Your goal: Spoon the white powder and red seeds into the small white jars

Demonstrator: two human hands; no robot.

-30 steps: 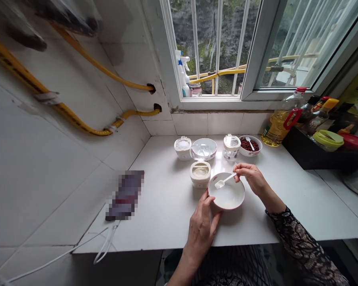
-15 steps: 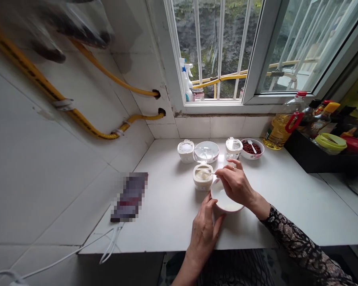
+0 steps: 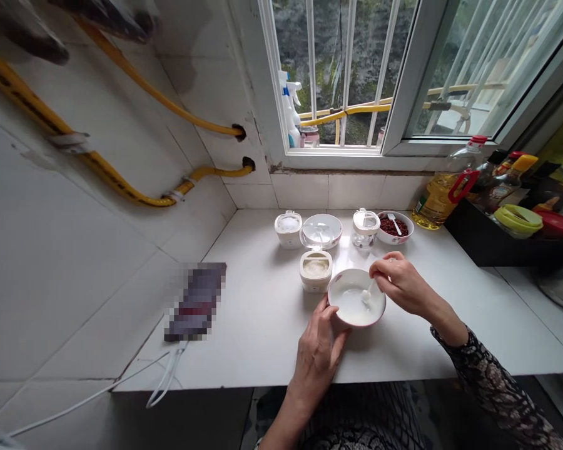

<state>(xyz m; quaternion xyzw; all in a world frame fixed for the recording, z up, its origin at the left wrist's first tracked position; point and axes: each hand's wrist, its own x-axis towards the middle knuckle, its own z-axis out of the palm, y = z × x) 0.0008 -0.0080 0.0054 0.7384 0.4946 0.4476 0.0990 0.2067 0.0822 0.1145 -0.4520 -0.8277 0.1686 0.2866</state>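
My left hand [image 3: 316,344] grips the near left rim of a white bowl [image 3: 356,319], thumb and fingers around its side. White, milky-looking contents cover the bowl's bottom. Between its fingertips, my right hand [image 3: 403,284] pinches a small white spoon [image 3: 368,294], whose head hangs over the inside of the bowl. Just left of the bowl is a lidded seasoning jar [image 3: 316,275] with its lid up and pale granules inside. Behind stand a second jar of white powder [image 3: 288,230], a bowl with clear contents [image 3: 322,230], a third jar [image 3: 366,229] and a bowl of dark red bits with a spoon [image 3: 395,226].
An oil bottle [image 3: 438,194] and a black box of sauce bottles [image 3: 478,234] occupy the right side. A blurred dark object [image 3: 197,300] with a white cable [image 3: 166,375] lies at the left. Yellow pipes [image 3: 117,181] run along the wall.
My right hand has moved right with the spoon, from the open jar to over the bowl. My left hand stays on the bowl. The whole view has shifted slightly.
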